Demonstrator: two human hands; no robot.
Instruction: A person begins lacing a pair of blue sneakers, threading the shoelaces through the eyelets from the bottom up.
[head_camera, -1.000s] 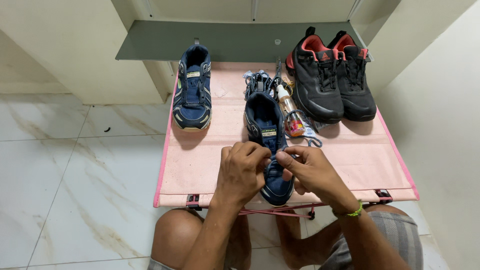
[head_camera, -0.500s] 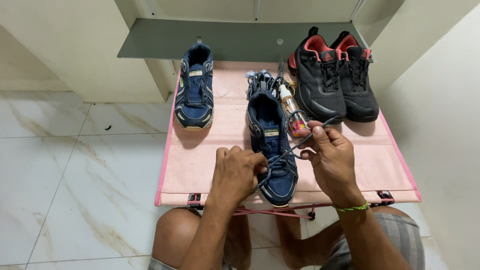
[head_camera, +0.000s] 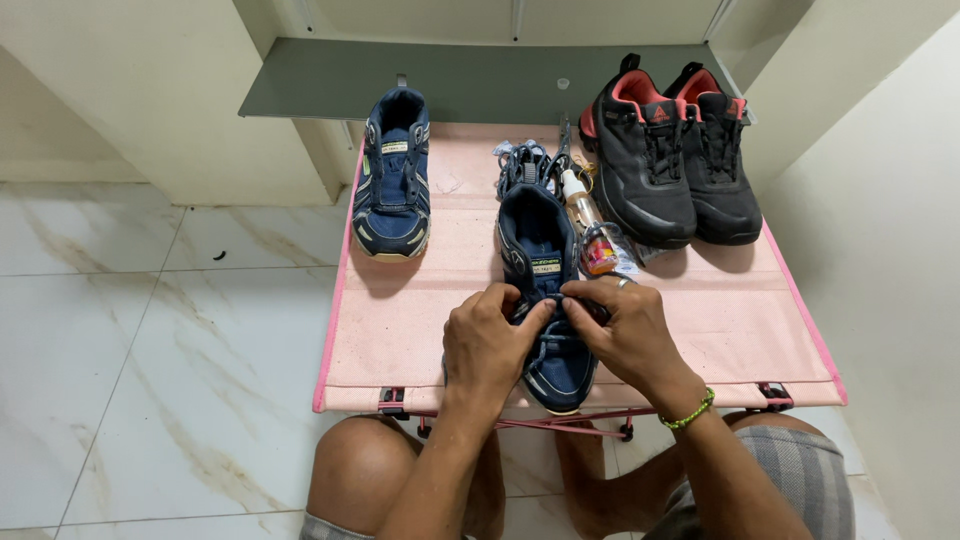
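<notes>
— Where do the hands sit against the edges?

— Both work near the front edge of the low pink fabric-topped folding worktop (head_camera: 420, 330). The left hand (head_camera: 490, 345) and right hand (head_camera: 625, 335) meet over the navy blue lace-up sports shoe (head_camera: 545, 290), which lies lengthwise in the middle with its toe at the front hem and its heel pointing away. The fingers (head_camera: 530, 315) of both hands are closed, pinching the dark laces on top of the shoe. A green bead bracelet (head_camera: 692, 410) circles the right wrist.

— How much open room is there around them?

— Bare pink cloth lies to the left of the left hand and to the right of the right hand, out to both side hems. Further back it is fuller: a matching navy shoe (head_camera: 395, 180) stands at the back left, well apart; a pair of black trainers with red lining (head_camera: 670, 150) fills the back right corner; a small clear bottle with an orange label (head_camera: 592, 230) lies just beside the held shoe, with a tangle of dark laces (head_camera: 525, 160) behind its heel.

— And the surroundings?

— White marble-look floor tiles (head_camera: 150, 330) on the left, a cream wall (head_camera: 890, 200) close on the right, a grey shelf (head_camera: 450, 85) behind. The person's bare knee (head_camera: 365, 470) shows below the front edge.
</notes>
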